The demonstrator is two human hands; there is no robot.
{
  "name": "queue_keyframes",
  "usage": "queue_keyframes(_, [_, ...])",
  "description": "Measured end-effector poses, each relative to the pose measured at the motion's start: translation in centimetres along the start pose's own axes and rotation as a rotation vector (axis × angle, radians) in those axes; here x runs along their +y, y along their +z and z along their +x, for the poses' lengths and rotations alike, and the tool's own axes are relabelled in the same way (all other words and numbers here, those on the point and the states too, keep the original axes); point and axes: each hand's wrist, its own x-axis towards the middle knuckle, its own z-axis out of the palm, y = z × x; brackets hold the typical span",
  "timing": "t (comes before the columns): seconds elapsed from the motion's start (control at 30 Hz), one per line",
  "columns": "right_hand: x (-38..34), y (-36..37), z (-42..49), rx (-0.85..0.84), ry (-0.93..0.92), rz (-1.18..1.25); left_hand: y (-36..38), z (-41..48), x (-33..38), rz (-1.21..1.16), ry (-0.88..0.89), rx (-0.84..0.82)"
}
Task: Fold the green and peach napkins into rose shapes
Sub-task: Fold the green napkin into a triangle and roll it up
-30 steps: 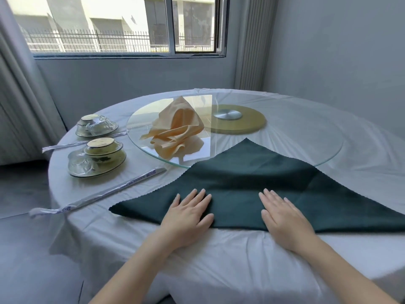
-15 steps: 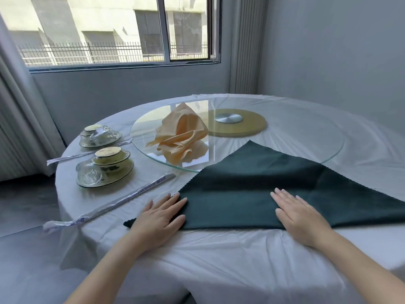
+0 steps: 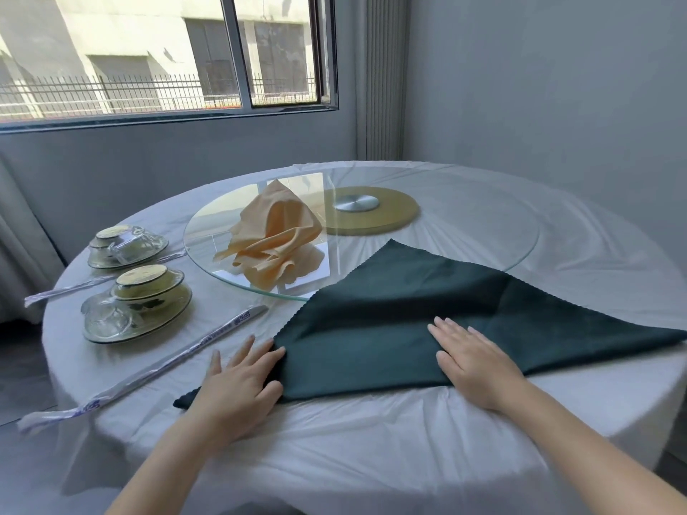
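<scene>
The green napkin (image 3: 409, 328) is lying as a flat triangle on the white-draped counter (image 3: 371, 440), its far tip reaching over the rim of the glass turntable (image 3: 483, 232). The left hand (image 3: 238, 388) is resting on its left corner, fingers straight and spread. The right hand (image 3: 472, 362) is lying flat by its near edge. The peach napkin (image 3: 275, 236) is sitting crumpled on the turntable, beside wrapped chopsticks (image 3: 178, 358).

Left hand (image 3: 241, 384): palm down, flat, fingers straight and spread, thumb out to the side; bare forearm enters from lower left. Right hand (image 3: 472, 362): palm down, flat, fingers straight and close together; bare forearm enters from lower right. Hands well apart.
</scene>
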Motion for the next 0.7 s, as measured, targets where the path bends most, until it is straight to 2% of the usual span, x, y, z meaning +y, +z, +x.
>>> queue_keyframes(0.1, [0.0, -0.2, -0.1, -0.005, 0.0, -0.001, -1.1, 1.7, 4.4, 0.077, 0.005, 0.078])
queue_keyframes(0.27, [0.0, -0.3, -0.1, 0.0, -0.013, 0.001, 0.8, 4.8, 13.4, -0.157, 0.203, 0.096])
queue_keyframes(0.33, [0.0, -0.2, 0.0, 0.006, -0.02, 0.001, 2.0, 5.5, 15.3, -0.201, 0.232, 0.101])
queue_keyframes(0.7, [0.7, 0.1, 0.0, 0.015, -0.009, -0.048, 3.6, 5.7, 16.5, -0.009, 0.169, 0.001])
